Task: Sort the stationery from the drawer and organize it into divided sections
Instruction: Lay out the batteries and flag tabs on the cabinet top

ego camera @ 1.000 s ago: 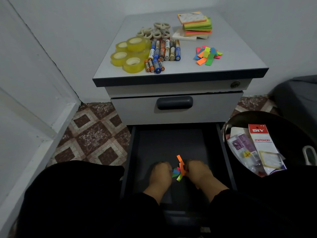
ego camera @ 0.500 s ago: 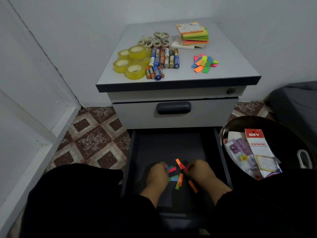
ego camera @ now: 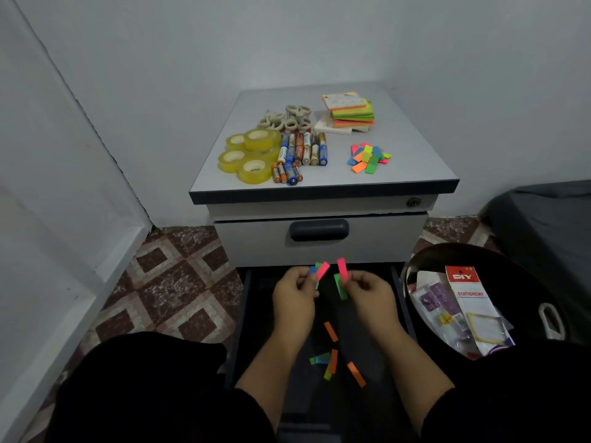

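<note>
Both hands are raised over the open dark bottom drawer (ego camera: 246,314). My left hand (ego camera: 295,297) pinches a small bunch of sticky flags (ego camera: 320,270), pink, green and blue. My right hand (ego camera: 372,297) pinches a pink flag and a green flag (ego camera: 341,276). Several loose flags (ego camera: 332,359), orange, green and blue, lie on the drawer floor below my wrists. On the cabinet top (ego camera: 415,161) sit a pile of sorted flags (ego camera: 367,156), sticky note pads (ego camera: 350,113), batteries (ego camera: 302,151), yellow tape rolls (ego camera: 249,155) and small beige tape rolls (ego camera: 287,118).
A black round bin (ego camera: 518,282) at the right holds stationery packaging (ego camera: 470,302). The middle drawer (ego camera: 319,230) above the open one is closed. Patterned floor tiles (ego camera: 172,282) lie at the left, and white walls close in behind and to the left.
Both hands lifted from the drawer floor toward the cabinet front, each carrying flags. Several flags stayed behind, scattered on the drawer floor.
</note>
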Tool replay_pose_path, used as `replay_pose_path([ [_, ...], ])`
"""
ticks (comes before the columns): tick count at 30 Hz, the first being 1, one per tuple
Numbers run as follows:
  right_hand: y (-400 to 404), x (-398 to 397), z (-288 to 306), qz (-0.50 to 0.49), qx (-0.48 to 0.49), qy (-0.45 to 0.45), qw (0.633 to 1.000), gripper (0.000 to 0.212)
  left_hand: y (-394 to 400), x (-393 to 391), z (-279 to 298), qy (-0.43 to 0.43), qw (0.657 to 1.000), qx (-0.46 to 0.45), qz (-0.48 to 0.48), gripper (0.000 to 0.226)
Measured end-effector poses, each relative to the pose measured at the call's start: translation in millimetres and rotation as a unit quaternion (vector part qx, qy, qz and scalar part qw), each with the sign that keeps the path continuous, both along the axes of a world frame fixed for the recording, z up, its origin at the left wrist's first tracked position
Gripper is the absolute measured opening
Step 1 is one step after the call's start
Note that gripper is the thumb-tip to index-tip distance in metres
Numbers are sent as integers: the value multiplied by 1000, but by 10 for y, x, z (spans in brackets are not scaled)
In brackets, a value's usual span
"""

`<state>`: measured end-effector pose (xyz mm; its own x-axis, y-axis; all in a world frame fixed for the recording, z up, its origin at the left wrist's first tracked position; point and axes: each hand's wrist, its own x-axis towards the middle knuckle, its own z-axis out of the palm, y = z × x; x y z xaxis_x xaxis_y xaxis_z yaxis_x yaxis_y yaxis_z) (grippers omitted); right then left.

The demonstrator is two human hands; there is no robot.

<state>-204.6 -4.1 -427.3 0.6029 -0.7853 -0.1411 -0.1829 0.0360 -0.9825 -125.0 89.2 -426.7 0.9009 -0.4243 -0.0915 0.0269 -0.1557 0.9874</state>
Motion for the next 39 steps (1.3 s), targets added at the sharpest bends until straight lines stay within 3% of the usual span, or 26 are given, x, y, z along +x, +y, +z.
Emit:
replay_pose_path([
  [4, -63, 56, 676, -65, -122, -107, 985, 18, -122, 42, 672, -137, 988, -73, 0, 16],
  [7, -215, 126, 1140, -111, -207, -130, 963, 8, -314, 136, 1093, -243, 968, -52, 29, 12],
  [12, -674, 405, 1552, -148, -291, -47, 944, 22, -751, 346, 1533, -351, 936, 7, 26, 6],
  [17, -1006, 629, 1632, -108, -316, 33, 942, 28, -1168, 480, 1660, -372, 925, 80, 20, 9],
  [22, -1107, 650, 1603, -90, -331, 54, 938, 28, -1325, 607, 1672, -411, 895, 171, -8, 18],
  [25, -1083, 587, 1573, -114, -343, 15, 932, 29, -1274, 621, 1684, -411, 896, 170, -6, 20],
  [29, -868, 407, 1424, -163, -401, -87, 898, 22, -1052, 526, 1626, -438, 897, 53, 8, 21],
  [33, -632, 197, 968, -162, -510, -158, 830, 19, -602, 250, 1287, -572, 817, -69, 26, 16],
  [35, -554, 117, 607, -129, -526, -132, 830, 20, -391, 169, 943, -595, 801, -59, 18, 16],
  [39, -410, -25, -172, -21, -457, 76, 886, 22, -83, 138, 77, -516, 852, 80, -24, 18],
])
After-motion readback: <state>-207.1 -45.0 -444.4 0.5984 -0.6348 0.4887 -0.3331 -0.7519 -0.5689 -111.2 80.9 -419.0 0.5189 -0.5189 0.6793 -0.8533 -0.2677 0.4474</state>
